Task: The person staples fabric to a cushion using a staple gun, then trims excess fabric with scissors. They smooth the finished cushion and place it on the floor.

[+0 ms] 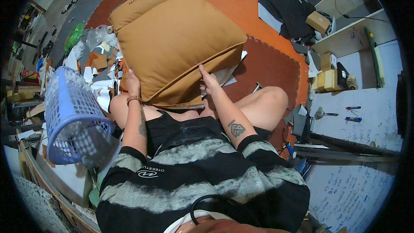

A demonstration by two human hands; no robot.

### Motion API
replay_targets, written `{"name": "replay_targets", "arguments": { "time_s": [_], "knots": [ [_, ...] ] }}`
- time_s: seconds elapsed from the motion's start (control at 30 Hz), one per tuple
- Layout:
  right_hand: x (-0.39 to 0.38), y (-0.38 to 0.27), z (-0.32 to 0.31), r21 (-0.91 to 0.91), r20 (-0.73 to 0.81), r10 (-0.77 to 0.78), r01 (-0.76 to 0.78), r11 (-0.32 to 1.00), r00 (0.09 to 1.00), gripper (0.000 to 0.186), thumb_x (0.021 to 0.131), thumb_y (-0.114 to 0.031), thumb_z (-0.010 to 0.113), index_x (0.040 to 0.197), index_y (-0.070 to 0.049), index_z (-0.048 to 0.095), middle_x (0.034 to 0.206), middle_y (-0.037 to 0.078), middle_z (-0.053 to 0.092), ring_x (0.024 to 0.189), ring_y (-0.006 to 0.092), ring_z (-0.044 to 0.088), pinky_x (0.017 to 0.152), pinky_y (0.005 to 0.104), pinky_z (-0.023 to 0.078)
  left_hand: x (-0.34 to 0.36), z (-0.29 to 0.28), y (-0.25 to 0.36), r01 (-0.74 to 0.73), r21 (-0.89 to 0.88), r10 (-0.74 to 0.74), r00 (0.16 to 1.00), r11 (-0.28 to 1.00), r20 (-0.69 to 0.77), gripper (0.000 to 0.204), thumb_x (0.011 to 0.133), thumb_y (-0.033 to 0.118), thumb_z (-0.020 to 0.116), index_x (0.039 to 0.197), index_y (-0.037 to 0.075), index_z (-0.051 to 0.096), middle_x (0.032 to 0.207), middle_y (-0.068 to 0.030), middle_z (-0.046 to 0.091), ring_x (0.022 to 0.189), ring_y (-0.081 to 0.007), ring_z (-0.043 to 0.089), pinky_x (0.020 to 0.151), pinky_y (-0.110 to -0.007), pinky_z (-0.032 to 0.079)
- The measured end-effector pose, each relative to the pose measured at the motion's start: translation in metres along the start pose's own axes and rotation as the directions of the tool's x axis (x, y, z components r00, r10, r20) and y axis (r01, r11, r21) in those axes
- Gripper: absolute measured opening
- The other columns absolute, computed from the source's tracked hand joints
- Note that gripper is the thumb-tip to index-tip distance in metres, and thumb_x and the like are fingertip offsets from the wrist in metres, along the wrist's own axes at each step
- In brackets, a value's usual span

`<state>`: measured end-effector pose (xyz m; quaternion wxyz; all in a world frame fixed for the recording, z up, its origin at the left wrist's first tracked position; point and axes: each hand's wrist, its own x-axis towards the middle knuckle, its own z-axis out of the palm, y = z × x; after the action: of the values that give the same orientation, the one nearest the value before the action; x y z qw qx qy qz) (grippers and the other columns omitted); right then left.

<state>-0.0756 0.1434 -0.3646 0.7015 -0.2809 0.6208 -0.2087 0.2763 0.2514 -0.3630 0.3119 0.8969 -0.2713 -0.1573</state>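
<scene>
A big tan cushion [177,39], plump and squarish with a piped seam, leans across my lap as I sit cross-legged on the floor. My left hand [133,83] grips its left side near the lower corner, with the fingers partly hidden against it. At the near side panel, my right hand [209,82] holds the cover, thumb up on the fabric and the other fingers partly out of sight. Pale lining or sheet material [223,76] shows beside the right hand, under the cushion's right corner.
To my left a blue perforated plastic basket [77,112] lies tipped, with white fluffy filling [69,80] in it. Fabric scraps [100,67] litter the floor beyond. A metal tool [257,87] lies by my right knee. On the right stand white shelving panels [345,125] with small items; dark cloth [286,11] lies behind.
</scene>
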Motion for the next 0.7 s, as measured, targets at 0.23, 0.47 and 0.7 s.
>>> {"name": "replay_targets", "arguments": {
  "time_s": [0.23,0.47,0.7],
  "knots": [
    [0.018,0.021,-0.027,-0.016,0.149,0.034,-0.032,0.999,0.988,0.132,0.079,-0.086,0.068,0.166,-0.002,0.014,0.161,0.018,0.039,0.142,0.0365,0.044,0.107,0.0582,0.041,-0.001,-0.012,-0.006,0.009,-0.121,-0.01,1.0,0.993,-0.014,0.08,0.112,0.055,0.024,0.124,-0.011,0.067,0.125,-0.0358,0.066,0.126,-0.0501,0.059,0.106,-0.052,0.046],
    [0.043,0.026,-0.029,-0.318,0.109,-0.382,0.396,0.861,0.918,0.055,0.102,-0.052,0.066,0.114,0.002,0.073,0.108,0.014,0.075,0.096,0.0197,0.07,0.073,0.0381,0.056,-0.005,-0.015,0.009,0.03,-0.036,-0.028,0.997,0.999,0.066,0.066,0.114,0.046,0.028,0.137,-0.007,0.061,0.138,-0.0299,0.064,0.132,-0.045,0.058,0.109,-0.046,0.045],
    [0.04,0.028,-0.04,-0.533,0.099,-0.287,0.294,0.793,0.953,0.057,0.104,-0.051,0.06,0.102,0.004,0.074,0.074,0.011,0.072,0.059,0.0216,0.068,0.055,0.037,0.053,-0.006,-0.014,0.006,0.053,-0.052,-0.048,0.995,0.997,0.089,0.07,0.113,0.049,0.028,0.131,-0.008,0.065,0.128,-0.0322,0.068,0.125,-0.0478,0.063,0.105,-0.049,0.047]
  ]
}}
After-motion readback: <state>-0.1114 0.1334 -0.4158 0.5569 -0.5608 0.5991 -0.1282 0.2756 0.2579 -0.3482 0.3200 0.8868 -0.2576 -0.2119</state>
